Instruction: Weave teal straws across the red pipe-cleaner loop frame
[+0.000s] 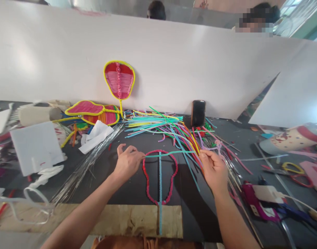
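A teal pipe cleaner (171, 153) is stretched sideways between my two hands. My left hand (129, 159) pinches its left end, close to the upper left of a red and pink pipe-cleaner outline (147, 181). My right hand (214, 169) pinches the other end, to the right of that outline. The outline is pear-like and lies on the dark table. A light-blue pipe-cleaner stem (160, 193) runs down its middle and extends below it. The teal piece crosses the top part of the outline and the stem; whether it touches them I cannot tell.
Loose coloured pipe cleaners (153, 121) lie behind my hands. A finished yellow-edged fan shape (119, 81) leans on the white board (174, 65). A phone (198, 113) stands upright. Scissors (293, 171), a glue gun (259, 204) and a tumbler (290, 139) lie right.
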Motion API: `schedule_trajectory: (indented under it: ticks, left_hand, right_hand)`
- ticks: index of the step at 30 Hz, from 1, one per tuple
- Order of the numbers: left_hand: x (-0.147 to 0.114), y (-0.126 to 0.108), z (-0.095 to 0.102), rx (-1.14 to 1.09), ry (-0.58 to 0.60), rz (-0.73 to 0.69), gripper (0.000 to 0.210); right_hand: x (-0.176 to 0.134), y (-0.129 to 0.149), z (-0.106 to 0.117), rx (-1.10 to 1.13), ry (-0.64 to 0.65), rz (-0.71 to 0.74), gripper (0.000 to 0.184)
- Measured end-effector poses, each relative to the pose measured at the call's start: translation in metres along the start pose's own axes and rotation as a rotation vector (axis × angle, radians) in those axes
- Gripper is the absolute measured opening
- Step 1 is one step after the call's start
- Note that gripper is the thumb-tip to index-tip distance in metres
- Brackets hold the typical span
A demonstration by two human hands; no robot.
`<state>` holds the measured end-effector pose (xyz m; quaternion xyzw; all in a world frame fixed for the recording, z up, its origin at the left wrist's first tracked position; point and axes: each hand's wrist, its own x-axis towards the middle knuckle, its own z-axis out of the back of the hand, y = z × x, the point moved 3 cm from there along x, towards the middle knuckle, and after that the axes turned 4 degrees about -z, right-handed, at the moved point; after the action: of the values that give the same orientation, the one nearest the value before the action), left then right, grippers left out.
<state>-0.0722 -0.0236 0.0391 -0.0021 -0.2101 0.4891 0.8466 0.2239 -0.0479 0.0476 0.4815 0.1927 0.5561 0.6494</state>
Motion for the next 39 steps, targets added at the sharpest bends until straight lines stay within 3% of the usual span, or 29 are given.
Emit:
schedule_trajectory:
  ticks: [2, 3, 8, 11, 16, 21, 27, 33, 39]
  left_hand:
    - [0.003, -0.011, -0.003, -0.007, -0.001, -0.037, 0.022]
    - [0.005, -0.018, -0.005, -0.017, 0.0, -0.063, 0.022]
    - [0.013, -0.05, -0.014, -0.062, -0.015, -0.16, 0.021]
    - [0.013, -0.054, -0.014, -0.083, -0.034, -0.167, 0.015]
    - [0.008, -0.036, -0.017, -0.021, 0.042, -0.003, 0.026]
    - [0.006, -0.02, -0.03, -0.002, 0.162, 0.059, 0.028]
    - [0.003, -0.016, -0.04, -0.049, 0.259, 0.058, 0.038]
    - [0.001, -0.013, -0.034, -0.106, 0.291, -0.001, 0.035]
    - [0.012, -0.006, -0.036, -0.102, 0.285, -0.057, 0.012]
  right_hand:
    - [-0.004, 0.022, -0.003, -0.145, -0.055, 0.244, 0.017]
    - [-0.008, 0.032, -0.01, -0.196, -0.023, 0.353, 0.018]
    - [-0.036, 0.043, -0.057, -0.35, 0.335, 0.611, 0.029]
    - [-0.041, 0.027, -0.059, -0.379, 0.359, 0.599, 0.03]
    - [-0.028, -0.003, -0.022, -0.517, 0.301, 0.532, 0.027]
    - [-0.019, -0.012, -0.005, -0.687, 0.388, 0.494, 0.021]
    - [-0.02, 0.002, -0.044, -0.777, 0.471, 0.493, 0.017]
    - [-0.022, 0.009, -0.088, -0.752, 0.54, 0.474, 0.014]
    - [-0.026, 0.006, -0.099, -0.723, 0.48, 0.432, 0.013]
